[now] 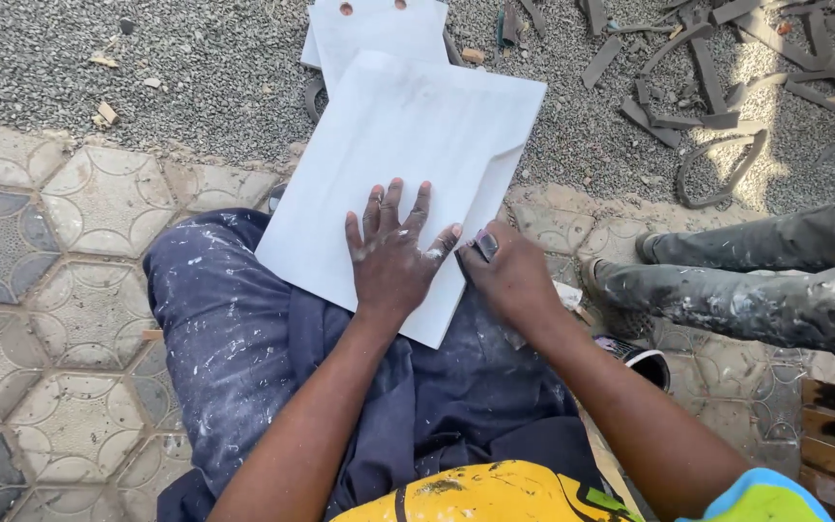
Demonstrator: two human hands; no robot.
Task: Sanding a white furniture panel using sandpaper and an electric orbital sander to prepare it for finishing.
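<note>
While the left hand (390,259) presses spread fingers flat on the thin, stiff white rectangular panel (400,164) across the lap, the right hand (509,274) pinches a small dark abrasive block (485,244) at its edge.

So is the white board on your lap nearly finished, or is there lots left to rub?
Hard to say how near. The white board on the lap already looks smooth and evenly white. Right now the left hand presses it flat while the right hand holds a small dark pad at its notched right edge. Another white board lies on the gravel beyond; whether it is done, I cannot tell.
</note>
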